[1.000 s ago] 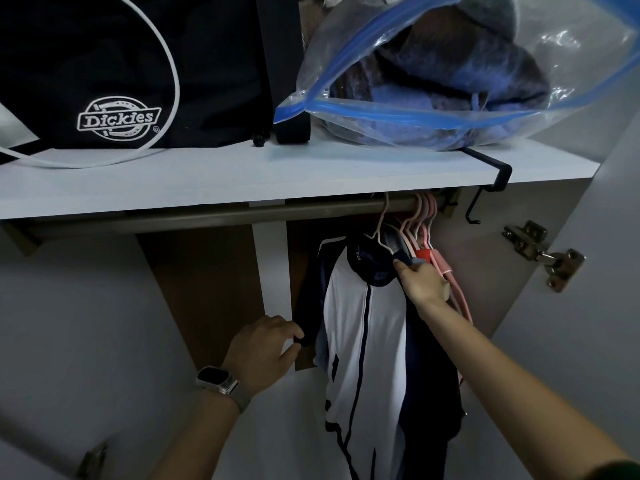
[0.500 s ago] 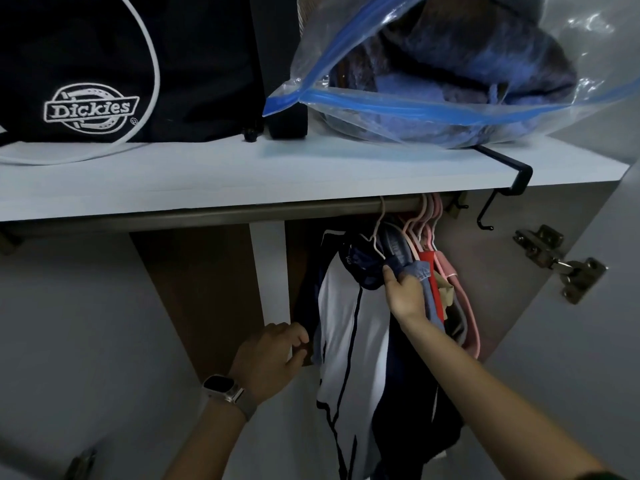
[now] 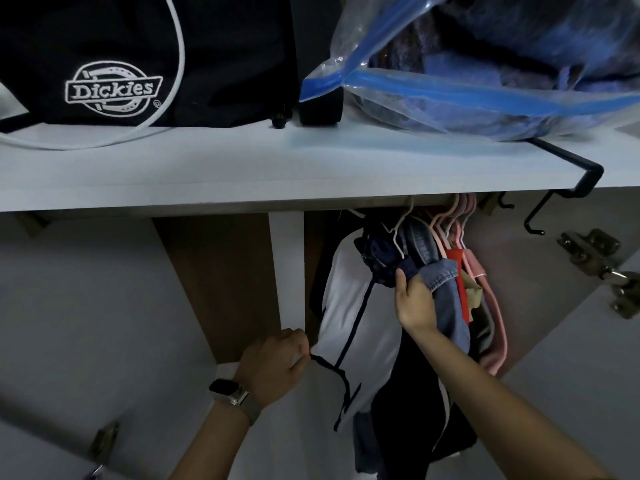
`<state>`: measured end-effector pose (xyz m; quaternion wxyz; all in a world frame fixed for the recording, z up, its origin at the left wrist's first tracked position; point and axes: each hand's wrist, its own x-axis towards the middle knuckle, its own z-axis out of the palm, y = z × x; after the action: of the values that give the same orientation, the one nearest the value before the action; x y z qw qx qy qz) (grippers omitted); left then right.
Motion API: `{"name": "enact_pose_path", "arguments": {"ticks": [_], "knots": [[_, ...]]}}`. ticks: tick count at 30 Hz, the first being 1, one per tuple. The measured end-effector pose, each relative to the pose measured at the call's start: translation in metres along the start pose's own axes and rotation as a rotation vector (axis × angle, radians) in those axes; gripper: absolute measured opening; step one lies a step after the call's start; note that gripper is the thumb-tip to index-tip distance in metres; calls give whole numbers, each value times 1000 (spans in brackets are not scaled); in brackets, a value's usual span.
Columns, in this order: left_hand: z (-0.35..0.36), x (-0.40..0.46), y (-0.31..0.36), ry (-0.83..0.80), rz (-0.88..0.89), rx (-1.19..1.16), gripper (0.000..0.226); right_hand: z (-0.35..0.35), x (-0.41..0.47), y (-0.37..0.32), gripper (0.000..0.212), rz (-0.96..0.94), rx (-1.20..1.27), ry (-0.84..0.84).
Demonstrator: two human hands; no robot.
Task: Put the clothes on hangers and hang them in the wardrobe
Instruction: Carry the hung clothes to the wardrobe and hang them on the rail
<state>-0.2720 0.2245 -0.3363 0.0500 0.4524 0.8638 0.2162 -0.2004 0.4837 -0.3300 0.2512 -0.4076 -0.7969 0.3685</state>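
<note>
White navy-trimmed jersey (image 3: 349,320) drawn further leftward since earlier frame; thin dark hem cord pinched by left hand (image 3: 273,367). Navy collar fabric gripped by right hand (image 3: 414,303) beside stiff denim garment (image 3: 446,299), under pink plastic hangers (image 3: 453,220).

L hand (image 3: 273,368) now on jacket hem (image 3: 332,367)

Rail and hanger hooks mostly hidden

The shelf (image 3: 242,174) hid the rail from us; the right hand (image 3: 414,303) buried its fingertips in clothes (image 3: 446,282), perhaps gripping denim.
</note>
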Motion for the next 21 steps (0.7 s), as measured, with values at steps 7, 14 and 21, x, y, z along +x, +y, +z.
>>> {"name": "enact_pose_path", "arguments": {"ticks": [7, 14, 21], "knots": [[5, 3, 3, -24, 39, -3, 22, -17, -6, 6, 38, -68, -209, -196], [1, 11, 15, -85, 118, 8, 12, -44, -38, 6, 36, 14, -615, -439], [15, 14, 30, -94, 242, 51, 9, -71, -108, 32, 32, 19, -689, -387]]}}
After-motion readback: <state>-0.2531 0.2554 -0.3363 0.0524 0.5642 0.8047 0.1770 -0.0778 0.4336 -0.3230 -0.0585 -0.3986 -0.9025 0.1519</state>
